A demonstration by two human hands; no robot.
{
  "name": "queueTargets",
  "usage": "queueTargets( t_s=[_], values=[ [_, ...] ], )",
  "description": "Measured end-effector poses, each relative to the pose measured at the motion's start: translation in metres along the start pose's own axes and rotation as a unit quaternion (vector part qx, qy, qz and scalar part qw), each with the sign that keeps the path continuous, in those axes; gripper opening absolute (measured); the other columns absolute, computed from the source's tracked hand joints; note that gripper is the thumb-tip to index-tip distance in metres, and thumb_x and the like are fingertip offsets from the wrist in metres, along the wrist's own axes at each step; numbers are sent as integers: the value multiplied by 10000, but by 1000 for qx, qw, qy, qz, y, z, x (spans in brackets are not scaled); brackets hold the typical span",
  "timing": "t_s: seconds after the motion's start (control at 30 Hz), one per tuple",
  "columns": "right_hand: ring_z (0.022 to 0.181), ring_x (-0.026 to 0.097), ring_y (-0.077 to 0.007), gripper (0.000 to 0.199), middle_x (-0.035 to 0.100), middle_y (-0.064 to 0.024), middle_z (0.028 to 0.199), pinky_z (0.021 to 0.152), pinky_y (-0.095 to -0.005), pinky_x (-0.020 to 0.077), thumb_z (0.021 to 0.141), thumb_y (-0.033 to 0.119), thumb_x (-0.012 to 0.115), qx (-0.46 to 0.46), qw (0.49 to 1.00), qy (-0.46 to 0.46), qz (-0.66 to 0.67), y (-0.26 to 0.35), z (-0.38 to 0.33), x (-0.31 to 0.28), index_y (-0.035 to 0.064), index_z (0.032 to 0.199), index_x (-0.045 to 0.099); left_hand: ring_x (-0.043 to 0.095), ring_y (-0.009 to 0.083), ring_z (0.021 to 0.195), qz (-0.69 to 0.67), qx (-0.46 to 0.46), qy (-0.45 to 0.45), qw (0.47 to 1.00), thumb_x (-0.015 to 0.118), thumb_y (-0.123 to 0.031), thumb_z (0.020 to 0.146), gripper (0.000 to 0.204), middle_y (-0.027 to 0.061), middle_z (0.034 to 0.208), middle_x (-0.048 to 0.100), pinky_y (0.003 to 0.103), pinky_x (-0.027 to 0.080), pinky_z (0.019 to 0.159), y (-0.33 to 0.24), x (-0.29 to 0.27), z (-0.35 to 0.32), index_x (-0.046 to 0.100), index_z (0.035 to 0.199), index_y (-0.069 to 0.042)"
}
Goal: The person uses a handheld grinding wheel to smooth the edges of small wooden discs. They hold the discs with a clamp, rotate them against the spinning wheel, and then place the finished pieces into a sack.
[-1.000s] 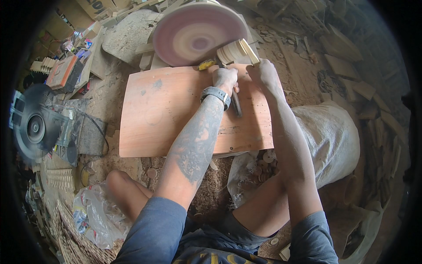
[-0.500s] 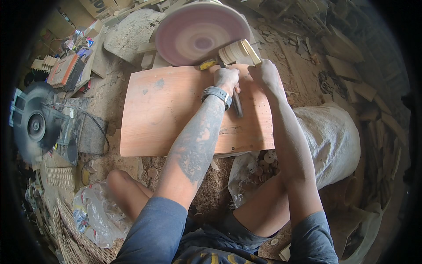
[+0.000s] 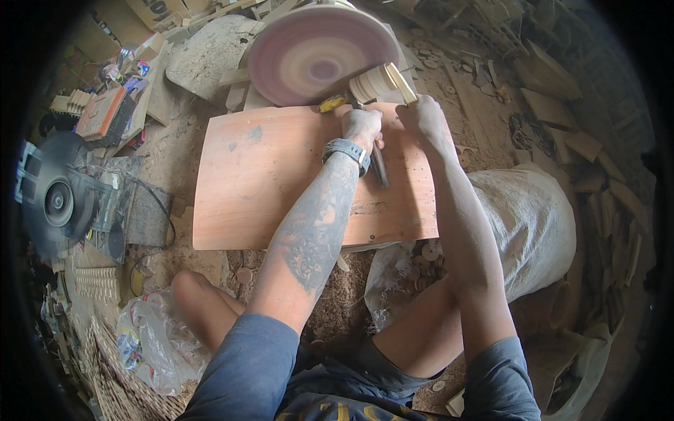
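My left hand (image 3: pixel 362 126) is closed round a dark bar (image 3: pixel 379 172), whose lower end sticks out below my fist. A yellow piece (image 3: pixel 333 104) lies just beyond that hand, and I cannot tell whether it joins the bar. To the right, my right hand (image 3: pixel 423 118) is closed on the near end of a pale wooden strip (image 3: pixel 401 83). The strip lies against the end of a stack of round wooden discs (image 3: pixel 371 83). That stack sits beside the lower right face of a large sanding disc (image 3: pixel 281 63); whether they touch is unclear.
A wooden board (image 3: pixel 246 182) forms the work surface under my hands. At left stands a dark round fan-like machine (image 3: pixel 57 200) with a cable. A white sack (image 3: pixel 526 224) bulges at right. Wood offcuts (image 3: pixel 554 109) and sawdust cover the floor, and a plastic bag (image 3: pixel 161 344) lies near my knee.
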State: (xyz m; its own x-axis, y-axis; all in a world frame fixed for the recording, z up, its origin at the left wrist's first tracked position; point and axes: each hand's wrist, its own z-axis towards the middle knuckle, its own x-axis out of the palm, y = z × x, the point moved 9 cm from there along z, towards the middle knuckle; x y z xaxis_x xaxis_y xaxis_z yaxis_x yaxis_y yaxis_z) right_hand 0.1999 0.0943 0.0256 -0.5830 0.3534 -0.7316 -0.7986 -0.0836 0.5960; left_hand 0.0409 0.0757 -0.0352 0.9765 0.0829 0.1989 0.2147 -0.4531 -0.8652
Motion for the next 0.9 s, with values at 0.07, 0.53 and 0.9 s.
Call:
queueTargets(
  t_s=[0.07,0.53,0.9],
  values=[
    [849,640,-431,264,645,-265,814,779,-471,504,730,226,628,10,1000,4,-4,-2,0,1,-22,815,663,367,114,425,5,2,1,1000,547,-74,899,75,-6,570,392,318,332,391,0,0,1,502,842,-57],
    [836,640,-433,275,637,-279,802,771,-472,501,735,234,629,14,1000,20,5,4,-5,-3,-31,801,655,362,111,425,-5,3,7,1000,544,-80,901,91,-7,574,384,317,333,395,3,1,4,490,830,-65],
    [851,637,-435,291,640,-274,821,774,-483,499,744,253,633,20,1000,15,-6,2,-5,-1,-26,822,659,352,110,422,-3,-2,1,1000,550,-88,907,135,-11,563,373,314,326,391,3,0,5,488,788,-71]
  ],
)
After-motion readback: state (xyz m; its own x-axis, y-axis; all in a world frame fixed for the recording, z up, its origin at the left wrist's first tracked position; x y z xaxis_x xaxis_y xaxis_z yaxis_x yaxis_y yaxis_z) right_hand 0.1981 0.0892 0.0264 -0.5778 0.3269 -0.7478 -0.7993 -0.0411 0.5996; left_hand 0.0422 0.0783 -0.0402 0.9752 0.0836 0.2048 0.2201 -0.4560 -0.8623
